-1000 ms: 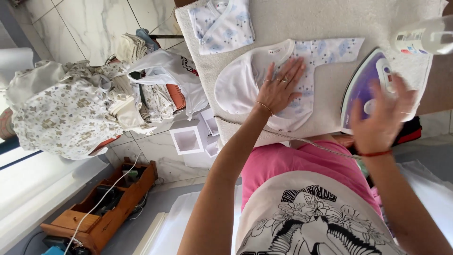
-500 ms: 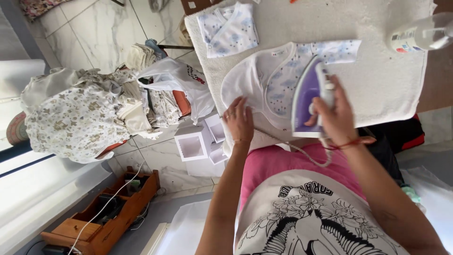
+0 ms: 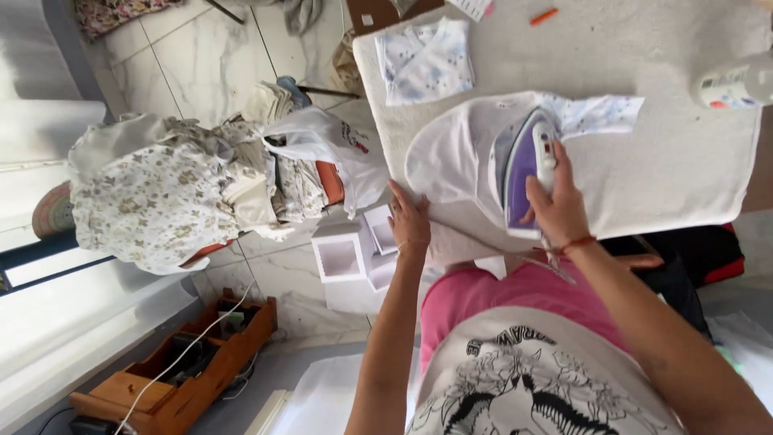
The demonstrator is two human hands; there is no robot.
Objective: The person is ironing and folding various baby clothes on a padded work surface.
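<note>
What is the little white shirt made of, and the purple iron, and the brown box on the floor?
The small white printed baby shirt looks like soft matte cotton knit: it creases and drapes. The purple and white iron, gripped by the right hand, seems glossy hard plastic; its soleplate is hidden. The open brown box looks like varnished wood.

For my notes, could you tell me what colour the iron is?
The iron is purple and white, seen in the head view.

Spray bottle (image 3: 737, 83) cut by right edge; iron (image 3: 523, 171) soleplate hidden.
</note>
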